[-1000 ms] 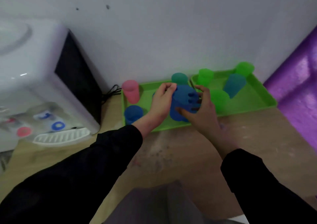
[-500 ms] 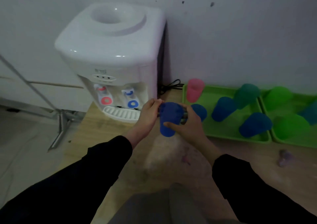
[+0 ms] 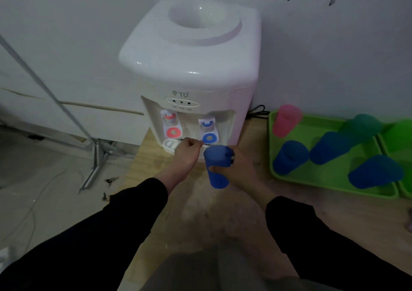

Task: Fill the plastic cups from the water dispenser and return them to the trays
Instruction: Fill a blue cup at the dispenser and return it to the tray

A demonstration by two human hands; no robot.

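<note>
My right hand [image 3: 244, 168] grips an upright blue plastic cup [image 3: 217, 168] just in front of the white water dispenser [image 3: 189, 67], below its blue tap [image 3: 209, 137]. My left hand [image 3: 186, 155] hovers with curled fingers over the drip tray [image 3: 168, 144], just left of the cup's rim, and holds nothing that I can see. The red tap [image 3: 171, 131] is to the left of the blue one. To the right, a green tray [image 3: 330, 182] holds a pink cup [image 3: 286, 120], a teal cup [image 3: 361, 127] and three blue cups [image 3: 289, 156].
A second green tray [image 3: 403, 188] with a green cup [image 3: 401, 132] is cut off at the right edge. A black cable [image 3: 258, 112] runs behind the dispenser. A metal stand [image 3: 95, 156] is on the floor at left. The wooden table edge runs left of the dispenser.
The blue cup has travelled from the tray over to the dispenser's front. My left hand has come off the cup and now sits by the drip tray. My view has swung left.
</note>
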